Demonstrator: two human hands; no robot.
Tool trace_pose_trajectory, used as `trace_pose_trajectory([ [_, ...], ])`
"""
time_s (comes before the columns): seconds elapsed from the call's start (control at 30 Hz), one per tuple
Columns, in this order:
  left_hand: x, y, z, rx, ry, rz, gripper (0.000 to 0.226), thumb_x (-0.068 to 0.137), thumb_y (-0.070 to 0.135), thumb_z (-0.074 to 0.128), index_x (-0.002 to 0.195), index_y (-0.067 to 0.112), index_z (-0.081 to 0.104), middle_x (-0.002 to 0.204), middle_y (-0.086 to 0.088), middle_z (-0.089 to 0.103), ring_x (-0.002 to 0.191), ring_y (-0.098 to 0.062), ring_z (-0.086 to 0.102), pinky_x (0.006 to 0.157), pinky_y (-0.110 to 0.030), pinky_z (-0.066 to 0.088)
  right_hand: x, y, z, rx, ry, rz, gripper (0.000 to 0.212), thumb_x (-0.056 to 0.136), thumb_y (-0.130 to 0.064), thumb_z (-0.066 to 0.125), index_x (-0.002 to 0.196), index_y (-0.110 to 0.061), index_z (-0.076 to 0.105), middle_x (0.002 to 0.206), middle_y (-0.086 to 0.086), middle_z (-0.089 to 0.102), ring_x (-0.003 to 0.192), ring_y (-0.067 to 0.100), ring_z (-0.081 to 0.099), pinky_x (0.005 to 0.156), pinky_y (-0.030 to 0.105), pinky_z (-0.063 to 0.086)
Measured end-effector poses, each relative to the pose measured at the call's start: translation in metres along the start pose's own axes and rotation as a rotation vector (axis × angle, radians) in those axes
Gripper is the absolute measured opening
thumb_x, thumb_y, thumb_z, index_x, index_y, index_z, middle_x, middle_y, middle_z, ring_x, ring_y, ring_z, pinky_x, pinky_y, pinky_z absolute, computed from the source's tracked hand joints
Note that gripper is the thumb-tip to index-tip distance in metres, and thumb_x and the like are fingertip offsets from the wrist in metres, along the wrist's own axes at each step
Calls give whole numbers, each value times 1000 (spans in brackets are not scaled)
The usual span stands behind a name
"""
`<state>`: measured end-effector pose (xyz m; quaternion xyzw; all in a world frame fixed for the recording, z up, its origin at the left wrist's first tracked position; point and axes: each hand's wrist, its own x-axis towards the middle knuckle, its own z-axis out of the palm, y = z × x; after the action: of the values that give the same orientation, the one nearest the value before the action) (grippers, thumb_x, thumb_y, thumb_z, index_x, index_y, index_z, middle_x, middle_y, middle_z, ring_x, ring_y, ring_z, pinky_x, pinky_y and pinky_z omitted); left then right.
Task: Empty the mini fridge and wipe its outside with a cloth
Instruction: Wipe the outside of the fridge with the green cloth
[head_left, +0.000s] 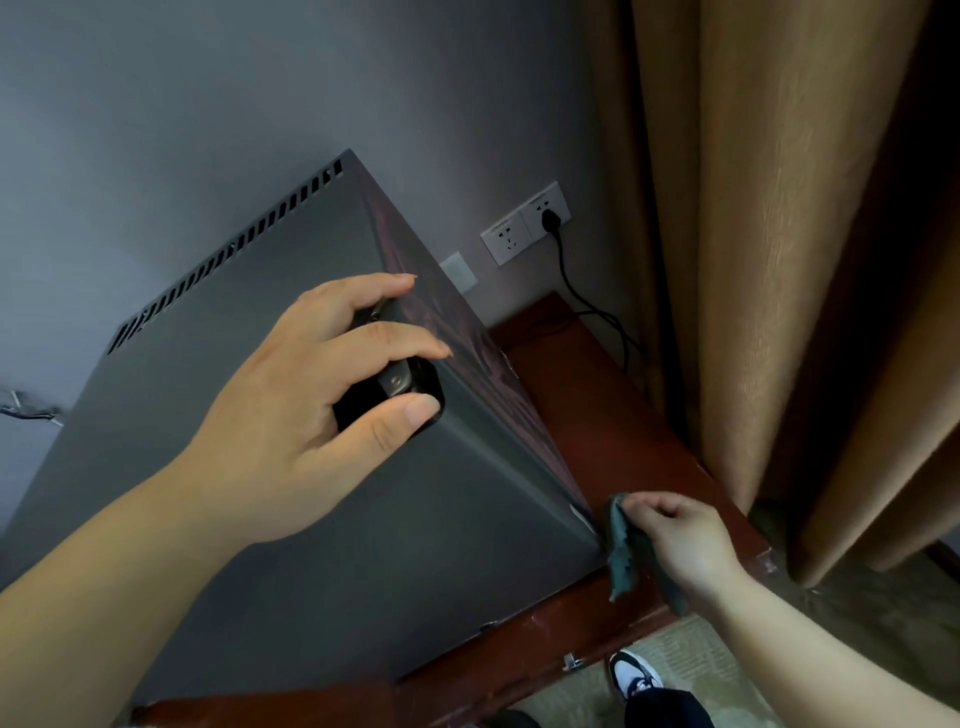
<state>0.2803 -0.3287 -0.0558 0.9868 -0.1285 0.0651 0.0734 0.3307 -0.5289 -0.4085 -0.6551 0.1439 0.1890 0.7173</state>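
The mini fridge (311, 571) sits on the counter (597, 415) by the far wall. The left grip (291, 410) clasps a black fitting (395, 384) on its top edge. The right grip (680, 540) pinches the cloth (623, 551) at its near right corner. Hard wiping could slide the fridge and strain the plugged-in cord (587, 301).

No text, brand, number or sign can be read. The double wall socket (524, 226) carries faint marks above its holes, too small to make out. A small pale patch at the lower front corner of the mini fridge (389, 519) is too blurred to tell whether it bears any writing.
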Motion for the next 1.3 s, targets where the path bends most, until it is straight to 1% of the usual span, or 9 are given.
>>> trace_pose_trajectory([
  [0.1, 0, 0, 0, 3, 5, 3, 35, 93, 57, 47, 124, 46, 60, 151, 21, 37, 141, -9, 37, 103, -34, 36, 0, 16, -3, 19, 22, 70, 10, 90, -11, 74, 81, -15, 78, 83, 1, 76, 77, 12, 67, 61, 12, 48],
  [0.27, 0, -1, 0, -10, -4, 0, 35, 94, 55, 49, 125, 44, 60, 151, 17, 38, 141, -13, 39, 104, -41, 40, -7, 34, 13, 43, -49, 157, 10, 91, -9, 72, 84, -10, 78, 87, 6, 77, 73, 10, 65, 54, 8, 46],
  [0.4, 0, -1, 0, -10, 1, -6, 35, 93, 54, 49, 125, 45, 60, 151, 19, 38, 141, -11, 38, 103, -41, 40, -18, 22, 26, 118, -101, 77, 6, 90, -13, 74, 89, -11, 80, 84, 3, 78, 71, 9, 70, 61, 14, 53],
  [0.5, 1, -1, 1, -16, -4, -9, 35, 93, 56, 48, 125, 45, 59, 151, 18, 37, 142, -11, 36, 104, -44, 40, -18, 13, 23, 107, -184, -8, 5, 87, -20, 78, 91, -19, 81, 89, -4, 79, 86, 7, 73, 81, 24, 54],
  [0.7, 0, 0, 0, -19, -1, -14, 36, 93, 56, 47, 125, 45, 60, 151, 17, 38, 141, -13, 37, 104, -46, 41, -8, 22, 27, 76, -135, 85, 5, 89, -18, 76, 91, -19, 80, 79, 1, 78, 75, 20, 71, 74, 37, 59],
  [0.83, 2, 0, 0, -6, -8, -16, 36, 93, 55, 48, 125, 45, 59, 151, 15, 39, 141, -14, 38, 103, -43, 39, -12, 2, 33, 82, -218, -51, 5, 88, -19, 77, 90, -22, 80, 83, -4, 78, 69, 3, 67, 65, 19, 50],
  [1.0, 0, 1, 0, -11, 3, -28, 36, 92, 55, 48, 124, 45, 60, 151, 17, 39, 141, -12, 37, 102, -41, 39, -12, 26, 15, -62, -159, 37, 11, 89, -21, 76, 79, -24, 80, 82, -7, 78, 86, 17, 73, 81, 36, 56],
  [1.17, 2, 0, 0, -10, -8, -20, 36, 93, 55, 48, 125, 43, 60, 151, 12, 41, 142, -17, 38, 105, -45, 39, -21, -7, 26, 66, -256, -106, 7, 87, -15, 77, 89, -19, 82, 94, -16, 77, 90, -5, 70, 83, 11, 51],
  [1.3, 2, 1, 0, -14, -6, -33, 37, 93, 56, 47, 125, 43, 60, 151, 13, 40, 141, -18, 39, 104, -50, 42, -13, 27, 14, 56, -160, 71, 6, 90, -11, 74, 88, -12, 80, 90, 2, 79, 86, 15, 72, 72, 20, 54],
])
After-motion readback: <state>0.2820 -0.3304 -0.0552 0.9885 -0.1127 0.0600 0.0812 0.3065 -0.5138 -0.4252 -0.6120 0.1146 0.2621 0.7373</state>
